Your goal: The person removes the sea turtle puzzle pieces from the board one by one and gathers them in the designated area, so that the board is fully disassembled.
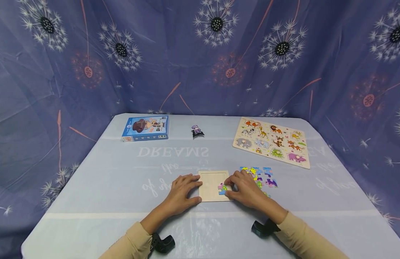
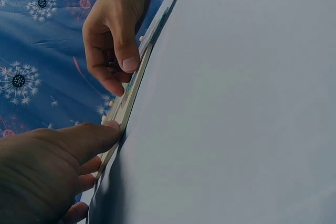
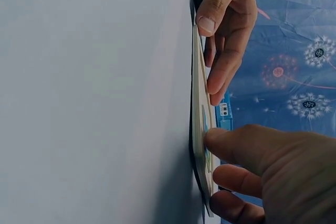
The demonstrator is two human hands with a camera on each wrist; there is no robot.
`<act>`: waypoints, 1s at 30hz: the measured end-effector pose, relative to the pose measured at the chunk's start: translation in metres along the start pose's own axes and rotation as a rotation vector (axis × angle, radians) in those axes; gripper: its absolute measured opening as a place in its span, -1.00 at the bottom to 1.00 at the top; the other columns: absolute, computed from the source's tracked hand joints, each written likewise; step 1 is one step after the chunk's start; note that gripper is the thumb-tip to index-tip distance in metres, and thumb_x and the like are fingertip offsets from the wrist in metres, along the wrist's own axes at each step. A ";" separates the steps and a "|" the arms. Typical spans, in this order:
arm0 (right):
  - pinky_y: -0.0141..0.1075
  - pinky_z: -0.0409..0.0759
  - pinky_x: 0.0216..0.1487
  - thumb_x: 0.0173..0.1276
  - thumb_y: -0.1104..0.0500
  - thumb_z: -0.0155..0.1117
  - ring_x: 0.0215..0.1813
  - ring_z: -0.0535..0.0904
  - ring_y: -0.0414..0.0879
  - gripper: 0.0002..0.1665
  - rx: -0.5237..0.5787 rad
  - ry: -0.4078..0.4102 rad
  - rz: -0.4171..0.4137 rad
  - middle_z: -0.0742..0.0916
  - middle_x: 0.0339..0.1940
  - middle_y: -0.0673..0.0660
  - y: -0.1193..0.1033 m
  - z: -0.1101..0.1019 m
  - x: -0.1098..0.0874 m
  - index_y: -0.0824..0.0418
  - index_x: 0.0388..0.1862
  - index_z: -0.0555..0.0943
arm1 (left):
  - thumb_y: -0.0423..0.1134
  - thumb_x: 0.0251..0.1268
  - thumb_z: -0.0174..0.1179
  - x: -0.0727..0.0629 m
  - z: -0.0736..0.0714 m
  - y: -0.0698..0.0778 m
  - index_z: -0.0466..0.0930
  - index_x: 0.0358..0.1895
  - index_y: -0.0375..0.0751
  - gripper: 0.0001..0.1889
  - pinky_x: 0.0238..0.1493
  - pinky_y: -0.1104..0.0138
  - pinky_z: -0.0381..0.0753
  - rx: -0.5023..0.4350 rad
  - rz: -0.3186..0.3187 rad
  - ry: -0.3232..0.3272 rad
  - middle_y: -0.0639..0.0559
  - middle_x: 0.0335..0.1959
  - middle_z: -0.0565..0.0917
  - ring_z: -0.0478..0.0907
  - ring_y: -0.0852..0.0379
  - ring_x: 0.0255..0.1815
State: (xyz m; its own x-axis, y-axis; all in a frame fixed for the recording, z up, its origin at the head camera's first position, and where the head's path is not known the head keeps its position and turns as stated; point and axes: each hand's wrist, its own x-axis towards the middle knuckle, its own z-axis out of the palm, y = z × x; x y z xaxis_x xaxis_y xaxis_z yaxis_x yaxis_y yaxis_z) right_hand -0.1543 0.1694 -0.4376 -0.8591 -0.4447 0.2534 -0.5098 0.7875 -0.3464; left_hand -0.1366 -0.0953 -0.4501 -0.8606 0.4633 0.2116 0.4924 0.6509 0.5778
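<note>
A shallow square wooden puzzle tray (image 1: 207, 185) lies on the table between both hands. My left hand (image 1: 183, 190) rests at its left edge, thumb near the lower corner and the other fingers higher up, fairly straight. At the tray's lower right, a pink, green and blue jigsaw piece (image 1: 222, 188) sits inside the rim. My right hand (image 1: 246, 189) pinches at this piece with thumb and index finger, covering part of it. In the right wrist view, the right thumb (image 3: 223, 142) presses down at the piece. More jigsaw pieces (image 1: 271, 182) lie beside and partly under the right hand.
A wooden animal knob puzzle (image 1: 268, 140) lies at the back right. At the back left is a blue picture box (image 1: 145, 128). A small purple and black figure (image 1: 196, 131) stands between them. A dandelion-patterned curtain (image 1: 174, 54) hangs behind the table.
</note>
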 end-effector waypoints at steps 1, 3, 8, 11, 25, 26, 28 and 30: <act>-0.28 0.22 -0.15 -0.03 0.01 0.48 -0.25 0.28 -0.21 -0.68 0.002 -0.005 0.002 0.54 -0.41 -0.09 0.000 0.000 0.000 0.05 -0.27 0.67 | -0.13 0.09 0.33 0.000 0.000 0.000 0.54 0.15 -0.16 -0.49 0.29 -0.20 0.06 0.000 0.001 0.001 -0.10 0.30 0.44 0.22 -0.19 0.40; -0.27 0.23 -0.14 -0.05 0.00 0.50 -0.24 0.29 -0.20 -0.66 0.001 -0.016 0.006 0.54 -0.40 -0.09 0.000 -0.001 0.001 0.05 -0.26 0.67 | -0.13 0.08 0.33 0.000 0.000 0.000 0.54 0.15 -0.17 -0.49 0.29 -0.20 0.06 0.005 0.004 0.003 -0.11 0.30 0.44 0.22 -0.19 0.39; -0.25 0.23 -0.13 -0.07 -0.03 0.52 -0.23 0.30 -0.19 -0.62 -0.017 -0.038 -0.001 0.53 -0.39 -0.11 0.001 -0.002 0.001 0.04 -0.25 0.68 | -0.14 0.08 0.33 0.001 0.000 0.000 0.55 0.15 -0.16 -0.49 0.30 -0.20 0.06 0.006 0.002 0.005 -0.10 0.30 0.44 0.23 -0.19 0.39; -0.26 0.23 -0.14 -0.07 -0.05 0.53 -0.23 0.30 -0.20 -0.63 -0.032 -0.047 -0.007 0.54 -0.39 -0.12 0.002 -0.002 0.002 0.01 -0.25 0.69 | -0.15 0.08 0.34 0.001 -0.001 0.000 0.55 0.15 -0.16 -0.50 0.29 -0.21 0.06 0.003 -0.001 0.004 -0.10 0.30 0.45 0.23 -0.19 0.39; -0.31 0.18 -0.20 -0.02 -0.03 0.49 -0.24 0.30 -0.23 -0.72 -0.032 -0.050 -0.032 0.56 -0.35 -0.09 0.000 -0.002 0.000 -0.05 -0.28 0.71 | -0.14 0.07 0.34 0.000 0.000 0.000 0.55 0.14 -0.17 -0.49 0.28 -0.20 0.08 0.010 -0.005 0.004 -0.10 0.30 0.45 0.23 -0.19 0.38; -0.31 0.18 -0.20 -0.02 -0.02 0.49 -0.24 0.30 -0.23 -0.72 -0.032 -0.048 -0.032 0.57 -0.35 -0.09 0.000 -0.002 0.000 -0.05 -0.28 0.71 | -0.14 0.07 0.34 0.000 0.001 0.000 0.55 0.14 -0.17 -0.49 0.28 -0.20 0.09 0.010 -0.003 0.006 -0.10 0.29 0.45 0.24 -0.19 0.38; -0.31 0.18 -0.20 -0.02 -0.02 0.50 -0.24 0.30 -0.23 -0.73 -0.034 -0.045 -0.034 0.57 -0.35 -0.09 0.000 -0.002 0.000 -0.05 -0.29 0.71 | -0.14 0.06 0.34 0.000 0.001 0.000 0.55 0.14 -0.18 -0.49 0.27 -0.20 0.09 0.015 0.002 0.012 -0.10 0.29 0.45 0.24 -0.19 0.37; -0.30 0.20 -0.18 -0.02 -0.02 0.50 -0.23 0.30 -0.23 -0.72 -0.032 -0.041 -0.035 0.57 -0.35 -0.10 0.000 -0.003 0.000 -0.05 -0.29 0.71 | -0.14 0.06 0.34 0.001 0.001 0.000 0.55 0.14 -0.18 -0.49 0.27 -0.20 0.10 0.014 0.006 0.015 -0.11 0.29 0.46 0.24 -0.19 0.37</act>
State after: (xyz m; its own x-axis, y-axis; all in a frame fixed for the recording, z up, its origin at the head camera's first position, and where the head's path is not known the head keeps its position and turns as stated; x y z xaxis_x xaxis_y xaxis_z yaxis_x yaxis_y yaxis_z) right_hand -0.1543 0.1705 -0.4352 -0.8425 -0.4883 0.2276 -0.5380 0.7844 -0.3086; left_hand -0.1370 -0.0943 -0.4508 -0.8595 0.4582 0.2266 0.4992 0.6568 0.5652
